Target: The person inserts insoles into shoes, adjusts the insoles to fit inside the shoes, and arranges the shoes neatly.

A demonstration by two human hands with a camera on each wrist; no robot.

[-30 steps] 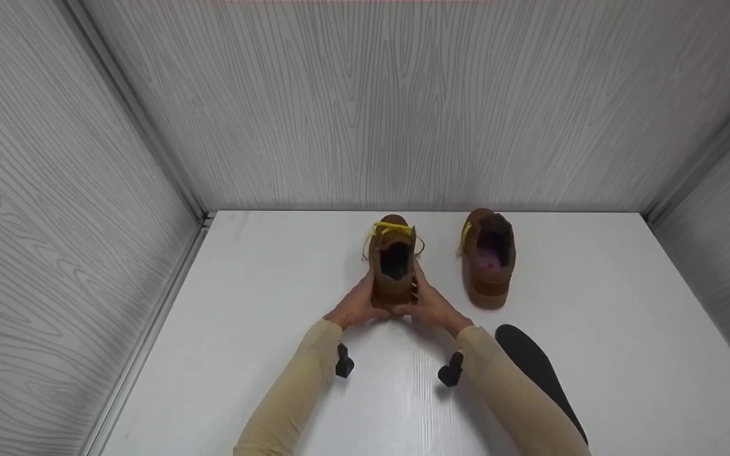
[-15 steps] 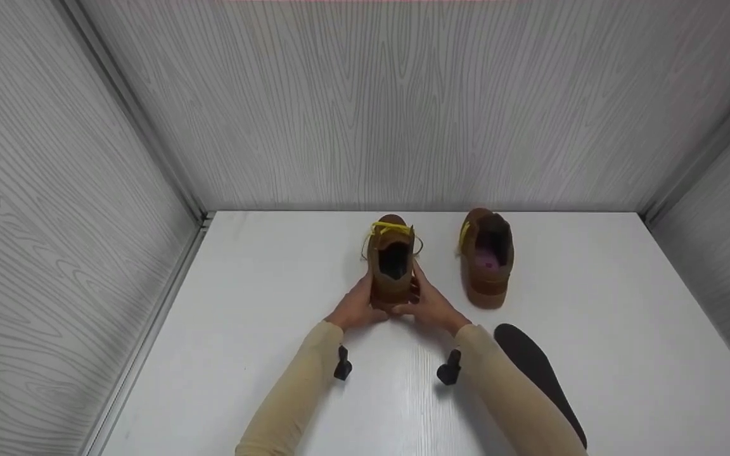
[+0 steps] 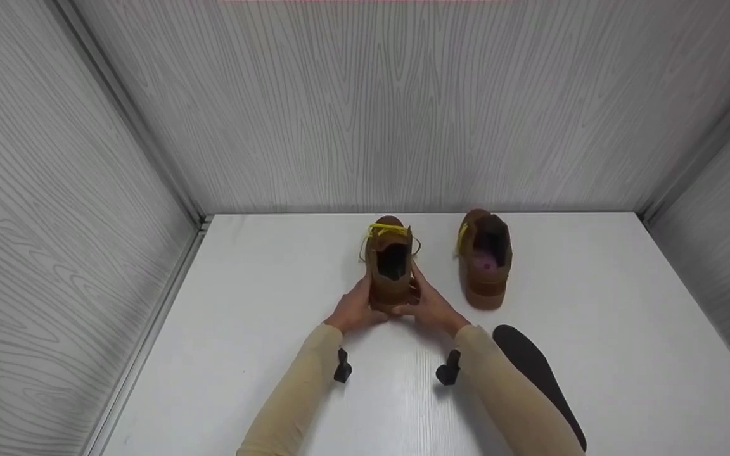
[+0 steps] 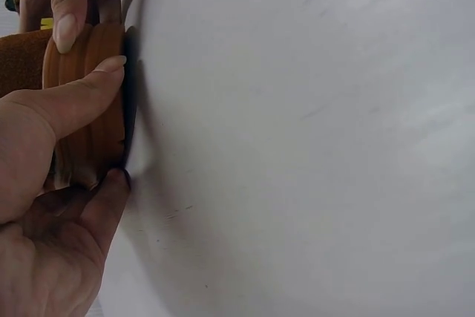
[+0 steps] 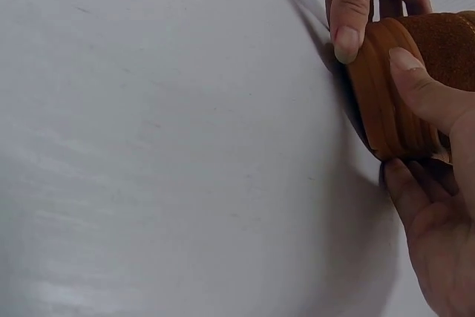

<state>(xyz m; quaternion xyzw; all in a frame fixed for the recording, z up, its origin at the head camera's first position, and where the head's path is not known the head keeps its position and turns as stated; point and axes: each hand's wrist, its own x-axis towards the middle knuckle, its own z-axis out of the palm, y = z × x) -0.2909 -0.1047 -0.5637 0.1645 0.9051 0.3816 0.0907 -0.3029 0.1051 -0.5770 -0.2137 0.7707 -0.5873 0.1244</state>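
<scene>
Containers: the brown shoe [image 3: 390, 291] sits between the two hands, toe pointing away from the person; its opening is dark inside, and yellow laces [image 3: 388, 228] cross its front. Beyond the right hand and to its right, apart from the held shoe, stands a second brown shoe [image 3: 484, 294] with a purplish lining [image 3: 484, 261] visible inside.

Surface and room: a grey wood-grain left panel [image 3: 54, 221] rises well to the left of the hands, and a matching back panel [image 3: 365, 107] stands beyond them. Both shoes are over a white table [image 3: 263, 285]. Right of the right hand and nearer the person, a dark insole-shaped piece [image 3: 536, 367] lies flat, partly behind the right sleeve [image 3: 511, 392].

Hands: the left hand [image 3: 353, 309] is closed around the left side of the heel, thumb across its back. The right hand [image 3: 433, 309] grips the opposite side, its thumb also on the heel. Whether the sole touches the table cannot be determined.
</scene>
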